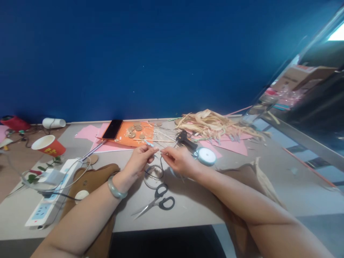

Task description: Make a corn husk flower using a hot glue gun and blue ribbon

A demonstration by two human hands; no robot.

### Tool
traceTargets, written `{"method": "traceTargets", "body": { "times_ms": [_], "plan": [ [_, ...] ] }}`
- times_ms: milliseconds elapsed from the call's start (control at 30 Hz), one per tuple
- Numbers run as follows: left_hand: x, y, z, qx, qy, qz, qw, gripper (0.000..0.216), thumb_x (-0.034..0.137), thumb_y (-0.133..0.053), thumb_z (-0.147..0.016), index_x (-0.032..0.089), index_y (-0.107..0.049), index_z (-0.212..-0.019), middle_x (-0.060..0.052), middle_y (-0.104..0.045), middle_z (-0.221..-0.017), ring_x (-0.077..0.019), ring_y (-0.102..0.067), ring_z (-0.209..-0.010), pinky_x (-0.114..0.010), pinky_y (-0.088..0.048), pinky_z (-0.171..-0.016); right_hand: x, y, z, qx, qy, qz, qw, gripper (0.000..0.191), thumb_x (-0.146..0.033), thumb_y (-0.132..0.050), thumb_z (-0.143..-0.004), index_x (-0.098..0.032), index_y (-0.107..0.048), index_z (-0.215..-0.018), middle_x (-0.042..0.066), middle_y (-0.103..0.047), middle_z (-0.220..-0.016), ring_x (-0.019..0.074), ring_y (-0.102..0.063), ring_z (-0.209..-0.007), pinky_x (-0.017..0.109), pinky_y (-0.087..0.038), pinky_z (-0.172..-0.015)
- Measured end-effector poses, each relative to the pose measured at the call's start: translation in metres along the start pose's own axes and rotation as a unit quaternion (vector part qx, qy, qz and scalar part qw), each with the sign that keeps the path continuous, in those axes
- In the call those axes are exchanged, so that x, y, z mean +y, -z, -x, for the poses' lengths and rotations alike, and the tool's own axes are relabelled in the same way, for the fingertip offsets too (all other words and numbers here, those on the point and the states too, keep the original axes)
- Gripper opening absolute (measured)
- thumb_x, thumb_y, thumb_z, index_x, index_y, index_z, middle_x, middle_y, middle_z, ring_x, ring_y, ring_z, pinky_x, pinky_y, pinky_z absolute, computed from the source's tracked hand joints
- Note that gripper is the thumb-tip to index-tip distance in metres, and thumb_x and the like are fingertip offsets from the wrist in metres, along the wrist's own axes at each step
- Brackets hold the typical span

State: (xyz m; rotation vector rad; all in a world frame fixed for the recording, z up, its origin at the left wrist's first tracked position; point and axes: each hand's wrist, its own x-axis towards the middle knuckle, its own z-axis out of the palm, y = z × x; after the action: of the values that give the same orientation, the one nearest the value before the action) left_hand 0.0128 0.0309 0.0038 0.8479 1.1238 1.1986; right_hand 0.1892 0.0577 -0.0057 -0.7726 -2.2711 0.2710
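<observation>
My left hand (139,159) and my right hand (180,161) meet over the middle of the grey table (268,186), fingertips almost touching. Each pinches a thin pale strand or wire (158,153) stretched between them; I cannot make out exactly what it is. A loop of thin wire (153,176) lies under the hands. Black-handled scissors (158,200) rest just in front, near the table's front edge. A round white ribbon spool (206,156) sits right of my right hand. My left wrist wears a pale green bangle (116,189).
Dried straw strips (215,125) pile at the back on pink paper (231,145). An orange sheet (135,138) holds brown discs beside a black phone (112,129). A black glue gun (186,139), red paper cup (48,145), white power strip (45,208) and brown bag (88,182) lie around.
</observation>
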Motion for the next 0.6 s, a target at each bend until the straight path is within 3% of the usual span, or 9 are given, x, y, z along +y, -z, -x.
{"method": "traceTargets", "body": {
  "times_ms": [200, 367, 500, 600],
  "plan": [
    [0.007, 0.012, -0.014, 0.080, -0.069, 0.062, 0.992, 0.037, 0.038, -0.082, -0.061, 0.014, -0.055, -0.057, 0.006, -0.048, -0.050, -0.0038, -0.041, -0.044, -0.020, -0.029, -0.046, -0.002, 0.006, -0.008, 0.049, -0.145, -0.165, 0.974, 0.020, -0.036, -0.062, -0.085, -0.016, -0.061, -0.085, -0.001, -0.060, -0.061, 0.0085, -0.048, -0.047, 0.021, -0.038, -0.049],
    [-0.001, 0.015, -0.017, -0.008, -0.062, 0.063, 0.996, 0.029, 0.037, -0.079, -0.066, 0.011, -0.068, -0.073, 0.003, -0.054, -0.058, -0.0044, -0.045, -0.047, -0.020, -0.033, -0.048, 0.004, 0.008, -0.015, 0.088, -0.211, -0.195, 0.954, 0.028, -0.039, -0.058, -0.086, -0.015, -0.061, -0.071, -0.001, -0.052, -0.056, 0.0099, -0.046, -0.052, 0.023, -0.036, -0.051],
    [-0.004, 0.013, -0.012, -0.064, -0.071, 0.005, 0.995, 0.030, 0.038, -0.075, -0.071, 0.011, -0.071, -0.081, 0.001, -0.056, -0.057, -0.0065, -0.047, -0.049, -0.022, -0.036, -0.052, 0.000, 0.009, -0.015, -0.012, -0.201, -0.235, 0.951, 0.033, -0.042, -0.055, -0.088, -0.014, -0.064, -0.072, 0.002, -0.060, -0.062, 0.0106, -0.051, -0.057, 0.023, -0.039, -0.056],
    [-0.002, 0.012, -0.009, -0.049, -0.091, -0.034, 0.994, 0.028, 0.039, -0.074, -0.073, 0.012, -0.070, -0.076, 0.003, -0.053, -0.052, -0.0065, -0.046, -0.048, -0.023, -0.035, -0.052, -0.005, 0.009, -0.015, -0.085, -0.228, -0.289, 0.926, 0.031, -0.042, -0.059, -0.084, -0.014, -0.062, -0.071, -0.002, -0.056, -0.051, 0.0086, -0.048, -0.047, 0.021, -0.037, -0.049]
  ]
}}
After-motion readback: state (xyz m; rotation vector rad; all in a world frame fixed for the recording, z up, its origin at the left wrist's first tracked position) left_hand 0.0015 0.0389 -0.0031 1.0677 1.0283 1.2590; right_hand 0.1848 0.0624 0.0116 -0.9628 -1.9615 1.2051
